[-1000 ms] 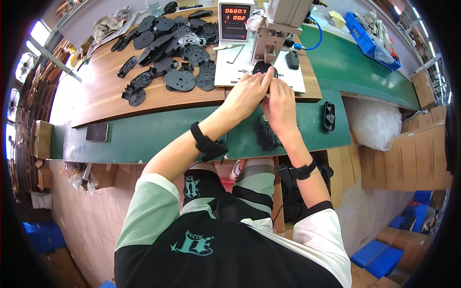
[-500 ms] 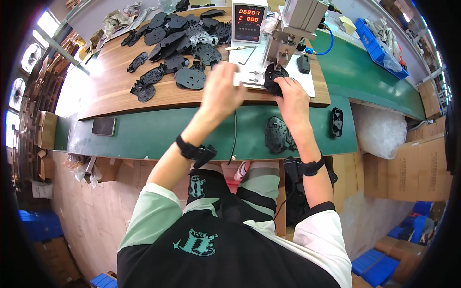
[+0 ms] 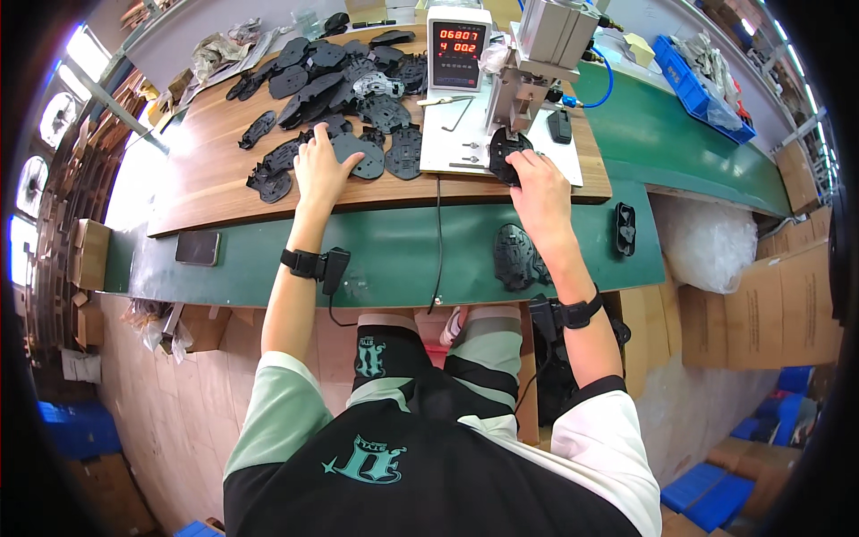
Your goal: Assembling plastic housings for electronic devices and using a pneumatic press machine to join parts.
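My right hand [image 3: 542,195] grips the near end of a black plastic shell [image 3: 506,159], which lies on the white base plate under the press head [image 3: 514,112]. The fingers cover part of the shell. My left hand [image 3: 320,174] is over the near side of a pile of black plastic shells [image 3: 327,76], fingers and thumb apart. Its thumb is at a flat oval black piece [image 3: 365,159]; whether it touches cannot be told. Another black shell [image 3: 403,152] lies between that piece and the base plate.
A control box [image 3: 458,49] with red digits stands left of the press. Tweezers [image 3: 446,100] and a hex key [image 3: 463,114] lie on the base plate. Nearer me are a phone [image 3: 198,248], shells [image 3: 514,257], a black part [image 3: 625,229] and a cable [image 3: 438,242]. A blue crate [image 3: 702,89] sits right.
My left hand has moved left, from beside the base plate to the pile. A shell shows where that hand was. The red digits differ. My right hand stays at the press.
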